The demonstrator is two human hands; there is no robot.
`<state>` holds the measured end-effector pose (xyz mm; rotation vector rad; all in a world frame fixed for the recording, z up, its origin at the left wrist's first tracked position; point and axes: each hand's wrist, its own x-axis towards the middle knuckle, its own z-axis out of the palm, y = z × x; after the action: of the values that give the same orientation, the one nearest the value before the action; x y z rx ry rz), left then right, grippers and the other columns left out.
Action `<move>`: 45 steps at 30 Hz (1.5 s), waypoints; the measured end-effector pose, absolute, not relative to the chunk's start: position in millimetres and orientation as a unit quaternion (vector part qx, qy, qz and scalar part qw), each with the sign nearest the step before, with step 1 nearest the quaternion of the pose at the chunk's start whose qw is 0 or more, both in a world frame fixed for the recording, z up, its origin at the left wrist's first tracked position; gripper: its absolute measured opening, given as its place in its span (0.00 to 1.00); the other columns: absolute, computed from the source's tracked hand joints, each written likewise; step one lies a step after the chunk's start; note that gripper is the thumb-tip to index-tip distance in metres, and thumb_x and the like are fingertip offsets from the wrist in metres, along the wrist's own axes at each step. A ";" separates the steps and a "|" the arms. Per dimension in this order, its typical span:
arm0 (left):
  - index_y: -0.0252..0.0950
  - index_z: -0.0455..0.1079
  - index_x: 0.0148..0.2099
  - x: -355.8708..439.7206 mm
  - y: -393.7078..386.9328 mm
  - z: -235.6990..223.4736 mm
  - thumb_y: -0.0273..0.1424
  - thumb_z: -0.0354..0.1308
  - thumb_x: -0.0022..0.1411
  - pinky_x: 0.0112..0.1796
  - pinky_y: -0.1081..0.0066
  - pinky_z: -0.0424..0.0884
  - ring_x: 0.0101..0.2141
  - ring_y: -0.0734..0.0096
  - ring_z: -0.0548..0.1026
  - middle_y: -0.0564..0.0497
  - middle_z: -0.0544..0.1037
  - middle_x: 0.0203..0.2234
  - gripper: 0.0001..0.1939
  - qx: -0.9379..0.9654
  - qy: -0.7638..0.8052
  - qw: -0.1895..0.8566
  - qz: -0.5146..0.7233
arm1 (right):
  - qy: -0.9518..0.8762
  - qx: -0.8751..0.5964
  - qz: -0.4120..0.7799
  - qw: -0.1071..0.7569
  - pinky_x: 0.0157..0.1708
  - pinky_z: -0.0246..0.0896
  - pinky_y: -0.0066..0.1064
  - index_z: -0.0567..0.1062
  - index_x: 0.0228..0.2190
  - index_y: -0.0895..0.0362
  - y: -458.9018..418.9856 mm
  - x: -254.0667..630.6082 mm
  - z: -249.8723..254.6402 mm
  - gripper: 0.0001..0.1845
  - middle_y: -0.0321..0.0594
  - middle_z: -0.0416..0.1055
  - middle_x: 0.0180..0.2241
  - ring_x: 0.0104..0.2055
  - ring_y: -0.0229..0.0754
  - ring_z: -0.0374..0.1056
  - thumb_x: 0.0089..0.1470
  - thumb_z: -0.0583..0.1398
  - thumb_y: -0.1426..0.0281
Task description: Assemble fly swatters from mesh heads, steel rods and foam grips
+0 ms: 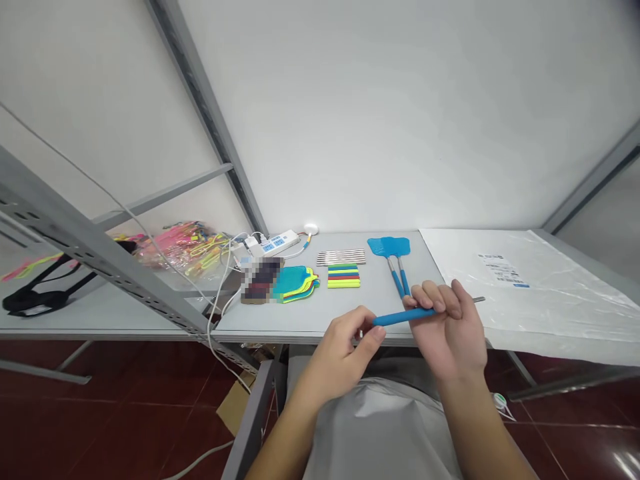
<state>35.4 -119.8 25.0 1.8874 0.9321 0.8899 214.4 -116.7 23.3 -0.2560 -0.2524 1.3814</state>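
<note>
A blue fly swatter handle (400,317) is held across both hands above the table's front edge. My left hand (345,353) pinches its left end between thumb and fingers. My right hand (447,333), palm up, has its fingers curled over the other end. Past that hand pokes the tip of a thin metal rod (479,299); where rod and handle meet is hidden by the fingers. Just beyond lie two blue fly swatters (395,248), heads away from me. Left of them are several coloured handles (343,276) in a row, metal rods (341,257) and stacked swatter heads (295,283).
A white plastic package (545,293) covers the table's right side. At left are a pixelated dark object (261,280), a power strip (280,244), white cables and a slotted metal post (100,247). Farther left lie bagged colourful pieces (185,247) and a black strap (37,300).
</note>
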 end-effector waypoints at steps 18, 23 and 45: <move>0.39 0.47 0.27 35.2 -123.7 9.7 0.32 0.46 0.69 0.27 0.68 0.48 0.23 0.72 0.52 0.57 0.51 0.21 0.17 0.812 0.270 0.329 0.399 | -0.170 -0.137 0.679 0.701 0.30 0.59 0.32 0.46 0.19 0.54 -117.8 209.7 19.8 0.28 0.30 0.45 0.22 0.25 0.36 0.53 0.62 0.56 0.62; 0.38 0.55 0.29 34.5 -122.9 21.2 0.35 0.47 0.68 0.29 0.69 0.53 0.25 0.71 0.57 0.55 0.59 0.23 0.14 0.821 0.285 0.358 0.341 | -0.192 -0.153 0.661 0.709 0.29 0.59 0.32 0.46 0.18 0.54 -117.6 214.2 21.4 0.28 0.30 0.45 0.21 0.25 0.36 0.53 0.62 0.56 0.63; 0.36 0.67 0.49 73.8 -73.5 -59.2 0.31 0.45 0.70 0.44 0.63 0.66 0.41 0.60 0.71 0.45 0.76 0.40 0.12 0.747 0.365 0.398 0.389 | -0.438 -0.392 0.443 0.677 0.19 0.38 0.31 0.60 0.18 0.54 -70.9 178.7 5.0 0.26 0.29 0.48 0.17 0.19 0.34 0.42 0.60 0.57 0.53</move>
<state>73.8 -73.5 -59.2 1.8907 0.9248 0.9853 178.7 -70.9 5.0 -0.8805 -0.9835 0.9947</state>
